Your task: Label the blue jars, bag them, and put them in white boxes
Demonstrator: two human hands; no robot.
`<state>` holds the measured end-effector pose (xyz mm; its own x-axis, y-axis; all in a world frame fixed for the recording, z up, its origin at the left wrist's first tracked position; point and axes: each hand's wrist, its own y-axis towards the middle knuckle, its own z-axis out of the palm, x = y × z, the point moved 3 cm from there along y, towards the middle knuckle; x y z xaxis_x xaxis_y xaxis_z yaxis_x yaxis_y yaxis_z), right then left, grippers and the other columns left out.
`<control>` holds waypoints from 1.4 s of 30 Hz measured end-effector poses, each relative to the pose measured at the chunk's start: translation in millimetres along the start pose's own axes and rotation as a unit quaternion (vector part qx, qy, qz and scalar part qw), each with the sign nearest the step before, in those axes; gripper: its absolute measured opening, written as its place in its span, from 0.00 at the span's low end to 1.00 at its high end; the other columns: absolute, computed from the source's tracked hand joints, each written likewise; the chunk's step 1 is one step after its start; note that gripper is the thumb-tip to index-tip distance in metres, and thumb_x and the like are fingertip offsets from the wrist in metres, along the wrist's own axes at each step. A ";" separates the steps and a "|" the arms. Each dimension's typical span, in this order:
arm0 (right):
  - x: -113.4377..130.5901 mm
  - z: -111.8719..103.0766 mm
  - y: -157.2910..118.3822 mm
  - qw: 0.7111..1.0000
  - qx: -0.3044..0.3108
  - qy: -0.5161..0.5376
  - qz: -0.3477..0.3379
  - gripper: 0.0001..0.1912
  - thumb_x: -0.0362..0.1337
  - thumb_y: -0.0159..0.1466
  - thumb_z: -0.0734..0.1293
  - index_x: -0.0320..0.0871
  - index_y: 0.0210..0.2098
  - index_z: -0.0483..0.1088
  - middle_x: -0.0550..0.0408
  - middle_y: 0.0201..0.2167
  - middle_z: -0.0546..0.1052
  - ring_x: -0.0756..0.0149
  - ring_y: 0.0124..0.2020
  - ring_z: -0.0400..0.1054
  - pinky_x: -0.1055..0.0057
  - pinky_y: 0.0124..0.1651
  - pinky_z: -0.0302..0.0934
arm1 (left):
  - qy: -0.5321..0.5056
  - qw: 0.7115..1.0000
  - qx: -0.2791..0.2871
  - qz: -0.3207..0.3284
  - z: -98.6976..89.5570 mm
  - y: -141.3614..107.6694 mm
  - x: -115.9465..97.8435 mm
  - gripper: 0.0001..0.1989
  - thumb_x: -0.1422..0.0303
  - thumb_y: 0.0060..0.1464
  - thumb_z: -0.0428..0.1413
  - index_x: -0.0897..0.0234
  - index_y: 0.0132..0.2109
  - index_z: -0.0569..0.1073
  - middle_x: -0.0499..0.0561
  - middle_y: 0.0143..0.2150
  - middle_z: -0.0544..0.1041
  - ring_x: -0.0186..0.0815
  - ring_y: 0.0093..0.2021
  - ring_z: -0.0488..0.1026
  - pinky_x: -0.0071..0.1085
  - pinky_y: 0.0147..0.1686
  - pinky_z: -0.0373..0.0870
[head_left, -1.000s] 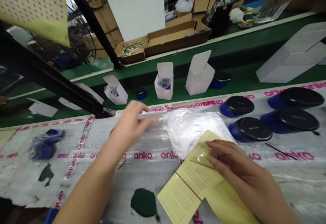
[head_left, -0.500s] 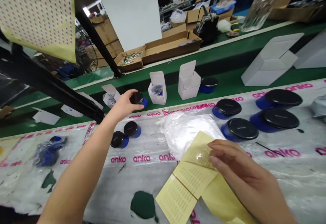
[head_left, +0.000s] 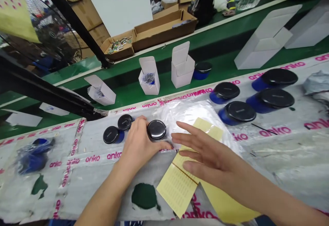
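Observation:
My left hand (head_left: pixel 144 142) grips a blue jar with a glossy black lid (head_left: pixel 156 129), its thumb and fingers round the sides. Close by on the right, my right hand (head_left: pixel 205 154) hovers over yellow label sheets (head_left: pixel 180 186) with its fingers apart. I see nothing held in it. Rows of small print cover the sheets, which partly overlap a shiny clear plastic bag (head_left: pixel 190 111). Just left of my left hand stand two similar jars, a nearer jar (head_left: pixel 111 135) and a farther jar (head_left: pixel 125 121).
More black-lidded jars (head_left: pixel 238 112) stand at the right. Along the green conveyor (head_left: pixel 123 85) are open white boxes, one a box with a wrapped item (head_left: pixel 149 87). A bagged blue item (head_left: pixel 34 157) lies far left. A dark metal post (head_left: pixel 77 24) rises at the left.
My left hand has brought the jar from the conveyor edge towards me and to the right. My right hand has moved left off the label sheet, its fingers spreading. The view has shifted.

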<state>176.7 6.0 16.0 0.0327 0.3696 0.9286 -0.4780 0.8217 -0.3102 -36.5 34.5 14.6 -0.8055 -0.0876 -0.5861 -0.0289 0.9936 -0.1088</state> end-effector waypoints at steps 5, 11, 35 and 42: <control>1.4 9.6 13.3 0.998 0.055 -0.030 -0.005 0.49 0.53 0.65 0.71 0.66 0.75 0.39 0.51 0.75 0.57 0.52 0.75 0.48 0.43 0.71 0.49 | -0.114 0.983 0.140 0.027 -23.3 -10.4 10.1 0.23 0.58 0.50 0.69 0.59 0.46 0.68 0.55 0.56 0.75 0.48 0.57 0.72 0.47 0.56 0.67; 0.5 7.2 21.7 0.996 0.032 -0.079 -0.003 0.47 0.53 0.65 0.71 0.69 0.74 0.40 0.50 0.73 0.61 0.48 0.74 0.50 0.41 0.69 0.54 | -0.199 0.972 0.118 0.032 -1.3 -10.2 20.4 0.43 0.61 0.46 0.73 0.55 0.65 0.61 0.57 0.60 0.73 0.48 0.56 0.73 0.48 0.55 0.70; 8.0 -5.8 2.4 0.998 -0.048 -0.030 0.012 0.11 0.47 0.63 0.74 0.48 0.39 0.78 0.56 0.29 0.73 0.69 0.29 0.67 0.75 0.28 0.64 | -0.292 0.936 0.120 0.158 24.1 -13.8 9.4 0.28 0.66 0.56 0.66 0.51 0.63 0.69 0.55 0.66 0.70 0.46 0.67 0.68 0.47 0.67 0.65; 5.6 0.4 1.0 0.979 0.080 0.082 0.168 0.26 0.51 0.63 0.73 0.42 0.54 0.74 0.65 0.13 0.61 0.76 0.16 0.48 0.76 0.19 0.41 | -0.327 0.921 0.146 0.153 22.1 -15.7 8.3 0.25 0.70 0.58 0.64 0.50 0.61 0.72 0.52 0.68 0.70 0.46 0.68 0.67 0.46 0.67 0.67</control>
<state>176.1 8.7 20.9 -0.0146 0.6827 0.7306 -0.6171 0.5688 -0.5438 -29.7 16.6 -6.3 -0.2185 0.0751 -0.9729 0.3779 0.9258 -0.0134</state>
